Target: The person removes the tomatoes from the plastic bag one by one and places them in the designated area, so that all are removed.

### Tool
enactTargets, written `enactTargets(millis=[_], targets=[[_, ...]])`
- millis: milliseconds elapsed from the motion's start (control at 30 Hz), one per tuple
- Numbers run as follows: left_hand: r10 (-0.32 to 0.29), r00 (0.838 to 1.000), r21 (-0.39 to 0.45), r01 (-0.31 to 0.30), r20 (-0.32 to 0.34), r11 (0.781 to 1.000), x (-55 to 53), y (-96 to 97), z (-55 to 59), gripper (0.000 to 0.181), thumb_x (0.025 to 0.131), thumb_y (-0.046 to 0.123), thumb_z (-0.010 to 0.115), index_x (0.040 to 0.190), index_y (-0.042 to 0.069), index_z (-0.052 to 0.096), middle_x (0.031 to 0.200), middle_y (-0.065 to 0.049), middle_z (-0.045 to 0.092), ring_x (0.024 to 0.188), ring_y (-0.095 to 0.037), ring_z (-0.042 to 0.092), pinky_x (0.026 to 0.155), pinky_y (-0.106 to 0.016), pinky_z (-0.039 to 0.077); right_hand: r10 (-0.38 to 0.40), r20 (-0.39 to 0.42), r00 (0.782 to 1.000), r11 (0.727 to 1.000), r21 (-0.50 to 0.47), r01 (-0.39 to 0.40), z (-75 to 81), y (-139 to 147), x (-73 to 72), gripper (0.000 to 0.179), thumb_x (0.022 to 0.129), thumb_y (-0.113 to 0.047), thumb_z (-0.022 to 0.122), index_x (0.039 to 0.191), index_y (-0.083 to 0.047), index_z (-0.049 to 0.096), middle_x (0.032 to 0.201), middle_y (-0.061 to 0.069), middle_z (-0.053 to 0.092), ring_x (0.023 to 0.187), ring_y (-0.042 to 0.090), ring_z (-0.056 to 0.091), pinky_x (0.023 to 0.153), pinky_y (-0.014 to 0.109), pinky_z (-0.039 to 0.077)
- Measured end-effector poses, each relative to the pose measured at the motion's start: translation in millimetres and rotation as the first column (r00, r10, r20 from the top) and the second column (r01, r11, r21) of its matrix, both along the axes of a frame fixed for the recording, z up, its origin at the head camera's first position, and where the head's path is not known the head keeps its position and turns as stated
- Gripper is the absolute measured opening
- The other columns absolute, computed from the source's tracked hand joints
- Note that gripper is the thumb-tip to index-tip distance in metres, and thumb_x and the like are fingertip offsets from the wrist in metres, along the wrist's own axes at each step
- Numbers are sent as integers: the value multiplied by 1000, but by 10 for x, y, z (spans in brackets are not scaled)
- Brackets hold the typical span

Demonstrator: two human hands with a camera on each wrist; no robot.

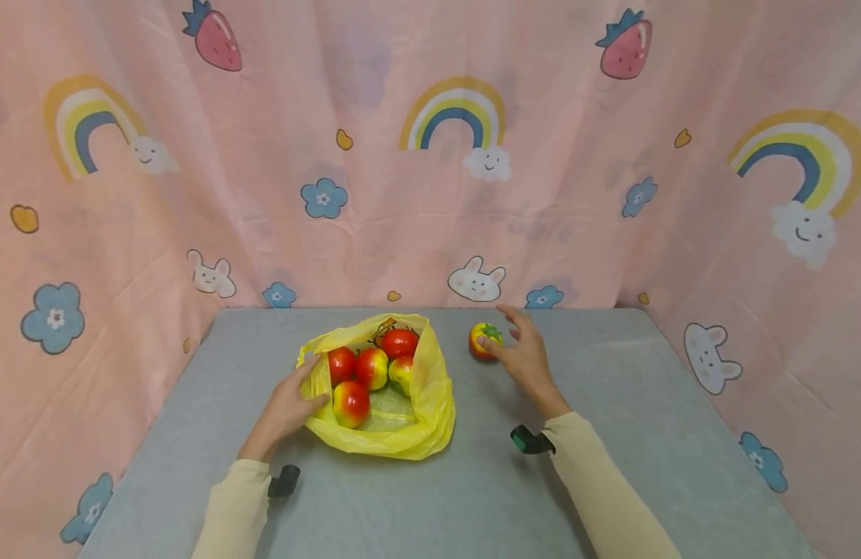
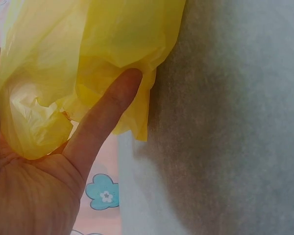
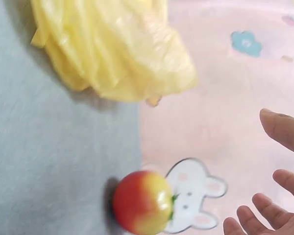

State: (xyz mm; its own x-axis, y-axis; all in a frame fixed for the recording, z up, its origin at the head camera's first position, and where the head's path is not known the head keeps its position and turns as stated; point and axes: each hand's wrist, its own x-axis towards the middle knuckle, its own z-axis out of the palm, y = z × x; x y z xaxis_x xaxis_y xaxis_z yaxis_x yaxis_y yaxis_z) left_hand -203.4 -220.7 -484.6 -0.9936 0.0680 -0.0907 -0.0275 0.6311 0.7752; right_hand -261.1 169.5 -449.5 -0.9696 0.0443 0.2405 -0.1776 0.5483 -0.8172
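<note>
A yellow plastic bag (image 1: 435, 400) sits wide-mouthed on the table, holding several shiny red and red-yellow fruits (image 1: 371, 368). My left hand (image 1: 286, 405) holds the bag's left side, with the thin plastic between thumb and fingers. The left wrist view shows a digit pressed along the yellow plastic (image 2: 44, 63). To the right of the bag lies one round red-and-yellow fruit (image 3: 139, 203) with a green leafy top, tomato-like. My right hand (image 1: 526, 355) hovers over this fruit with its fingers spread. In the right wrist view a gap shows between them.
The grey tabletop (image 1: 612, 435) extends around the bag and the loose fruit. A pink curtain (image 1: 416, 233) printed with rainbows, rabbits and flowers hangs behind the table and at both sides. Dark wrist cameras (image 1: 531, 440) sit at both cuffs.
</note>
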Motion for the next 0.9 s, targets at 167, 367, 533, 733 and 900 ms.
enactTargets(millis=[167,367,533,733,900], targets=[[5,1000,-8,-5,7,1000,-2,-7,-2,74,90,15,64,156,15,29,161,-16,27,146,-43,27,119,-60,21,38,-68,997,998,-45,-41,135,-56,119,65,85,-19,77,142,-13,48,147,13,46,136,33,44,113,52,40],[4,1000,-3,-4,8,1000,-4,-2,-13,74,90,16,64,155,14,30,161,-16,28,147,-43,26,120,-59,21,100,-148,984,989,-90,-114,240,-131,248,63,83,-18,79,139,-12,51,142,12,50,133,32,48,109,51,45],[9,1000,-5,-9,12,1000,-4,2,-1,75,90,16,64,155,14,29,162,-16,26,147,-42,25,120,-59,21,142,-163,976,979,-119,-163,280,-218,341,65,82,-16,79,140,-11,51,137,15,53,127,35,54,102,50,50],[7,1000,-15,-7,16,1000,-4,6,9,75,90,16,64,156,14,28,162,-18,25,147,-43,24,119,-60,21,175,-123,977,978,-97,-187,252,-380,427,62,82,-17,79,138,-10,53,134,16,56,123,35,58,100,50,51],[10,1000,-8,-10,17,1000,3,8,18,75,90,16,64,156,14,28,162,-17,25,148,-43,23,120,-59,21,236,-112,965,962,-112,-248,202,-514,465,61,82,-16,79,137,-11,54,137,14,55,124,33,57,102,46,51]])
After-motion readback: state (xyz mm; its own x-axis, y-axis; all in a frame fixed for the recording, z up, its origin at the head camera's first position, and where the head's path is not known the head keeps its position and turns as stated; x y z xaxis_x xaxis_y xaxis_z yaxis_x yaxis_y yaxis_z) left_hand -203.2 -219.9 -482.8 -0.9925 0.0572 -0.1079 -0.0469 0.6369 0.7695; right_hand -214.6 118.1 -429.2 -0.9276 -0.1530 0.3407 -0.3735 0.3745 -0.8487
